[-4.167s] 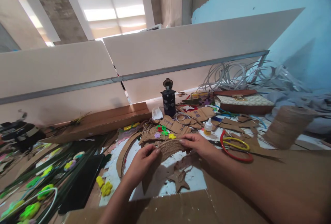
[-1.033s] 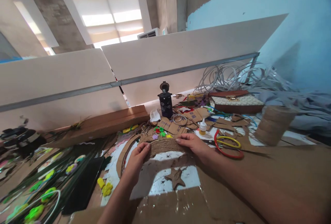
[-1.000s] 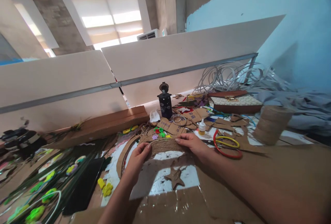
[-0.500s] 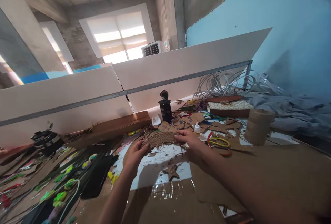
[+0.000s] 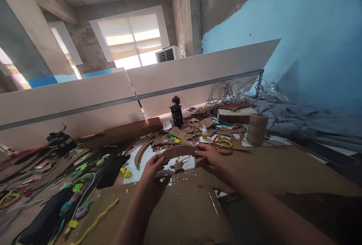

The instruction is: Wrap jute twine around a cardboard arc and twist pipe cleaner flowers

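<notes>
The left hand (image 5: pixel 152 166) pinches one end of a brown arch (image 5: pixel 178 152) between thumb and fingers; the right hand (image 5: pixel 207 153) grips the other end in the same way. The arch is held above a white sheet (image 5: pixel 134 173), with a brown star (image 5: pixel 177 166) on the near side and small bright flowers (image 5: pixel 172 137) just behind. A white bottle (image 5: pixel 204 132) with a yellow label stands beyond the right hand; the label's wording is too small to read. Dark marks on the cardboard scraps (image 5: pixel 183 135) are equally illegible. Red-and-yellow-handled scissors (image 5: pixel 223 145) lie near the right hand, left of an upright twine spool (image 5: pixel 256 129). Farther back, a patterned bag (image 5: pixel 234 112) shows a gold-coloured clasp, any brand indistinct, and a black flask (image 5: pixel 177 116) bears pale motifs.
</notes>
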Motion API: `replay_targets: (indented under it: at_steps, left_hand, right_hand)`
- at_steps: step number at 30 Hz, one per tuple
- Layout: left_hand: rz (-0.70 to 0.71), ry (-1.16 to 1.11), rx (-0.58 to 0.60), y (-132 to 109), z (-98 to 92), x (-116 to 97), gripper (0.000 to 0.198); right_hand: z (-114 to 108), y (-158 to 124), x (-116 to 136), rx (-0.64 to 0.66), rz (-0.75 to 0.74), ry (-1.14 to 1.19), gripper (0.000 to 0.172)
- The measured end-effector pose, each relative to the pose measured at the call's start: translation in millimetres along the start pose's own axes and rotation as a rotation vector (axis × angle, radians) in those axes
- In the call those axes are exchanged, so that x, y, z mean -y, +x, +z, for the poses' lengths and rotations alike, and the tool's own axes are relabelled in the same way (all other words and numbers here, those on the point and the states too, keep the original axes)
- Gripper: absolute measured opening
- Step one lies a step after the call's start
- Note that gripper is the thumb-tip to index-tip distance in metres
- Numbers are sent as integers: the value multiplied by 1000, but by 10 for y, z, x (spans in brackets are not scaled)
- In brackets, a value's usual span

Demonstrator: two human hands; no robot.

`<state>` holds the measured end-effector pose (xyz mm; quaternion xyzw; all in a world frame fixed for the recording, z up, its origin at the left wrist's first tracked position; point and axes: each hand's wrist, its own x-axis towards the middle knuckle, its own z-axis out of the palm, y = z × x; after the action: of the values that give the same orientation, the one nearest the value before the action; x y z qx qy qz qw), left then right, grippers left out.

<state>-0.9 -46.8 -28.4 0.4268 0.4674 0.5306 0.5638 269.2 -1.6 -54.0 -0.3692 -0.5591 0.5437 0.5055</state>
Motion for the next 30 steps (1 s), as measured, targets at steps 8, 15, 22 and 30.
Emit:
replay_targets:
  at_steps: [8,15,22,30]
  left_hand:
    - [-39,-17,80,-232,78,-29,43]
    - [-73,-28,143,-249,146,-27,39]
    - [-127,-24,234,-385,179,-109,42]
    - [-46,-98,128,-306,172,21,31]
  right_hand:
    - [-4,-92,-51,-86,-176,-83,16]
    - [-55,-88,-50,-160,-270,-121,13]
    - [-113,-73,-127,-215,-160,-7,28]
    - [-76,-119,-108,-177,20,68,48]
